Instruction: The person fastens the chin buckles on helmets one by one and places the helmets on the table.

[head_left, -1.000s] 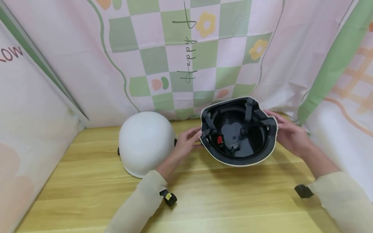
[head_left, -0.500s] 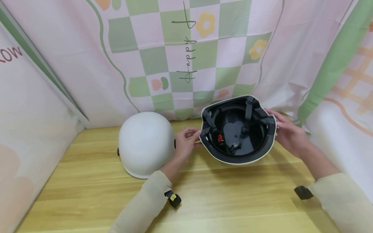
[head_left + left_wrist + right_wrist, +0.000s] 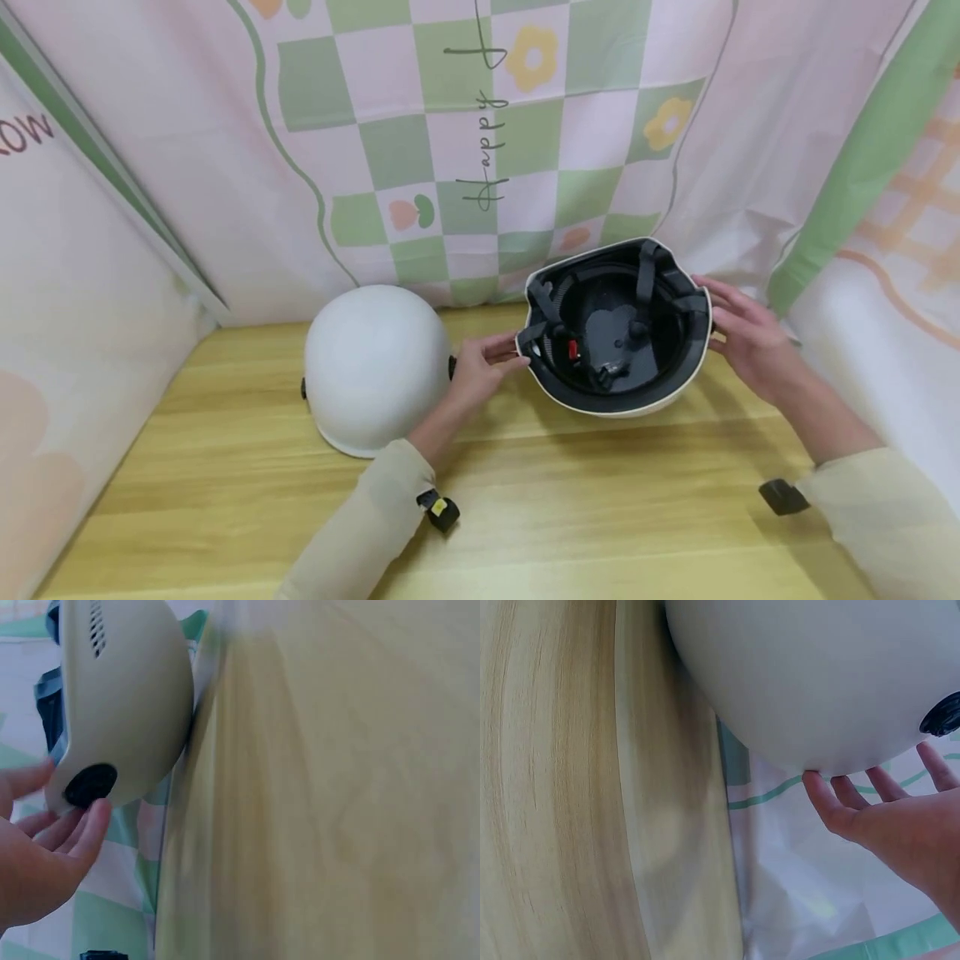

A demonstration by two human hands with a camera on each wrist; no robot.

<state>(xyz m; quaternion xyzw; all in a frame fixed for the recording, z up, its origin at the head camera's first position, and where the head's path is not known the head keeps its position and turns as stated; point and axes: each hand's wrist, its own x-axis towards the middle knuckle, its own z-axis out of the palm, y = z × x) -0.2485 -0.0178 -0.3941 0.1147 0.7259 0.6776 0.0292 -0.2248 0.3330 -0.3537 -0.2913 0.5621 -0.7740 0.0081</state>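
Observation:
A white helmet (image 3: pixel 622 403) leans with its black-lined inside turned up toward me, straps and a red buckle (image 3: pixel 573 349) showing within. My left hand (image 3: pixel 477 372) pinches its left rim between thumb and fingers; the left wrist view shows fingertips beside a round black disc (image 3: pixel 91 784) on the shell. On the other side my right hand (image 3: pixel 750 337) touches the outer shell with extended fingertips, as the right wrist view also shows. Left of my left hand sits a second white helmet (image 3: pixel 375 367), dome up. The undersides of both helmets are hidden.
Both helmets are on a wooden table (image 3: pixel 585 508), close to its back edge. A checked fabric curtain (image 3: pixel 457 158) hangs behind, with fabric side walls left and right. A small black device is strapped at each wrist.
The held helmet has shifted slightly back and to the right, and turned a little. My left thumb and fingers have spread wider at its rim; the second helmet has stayed put.

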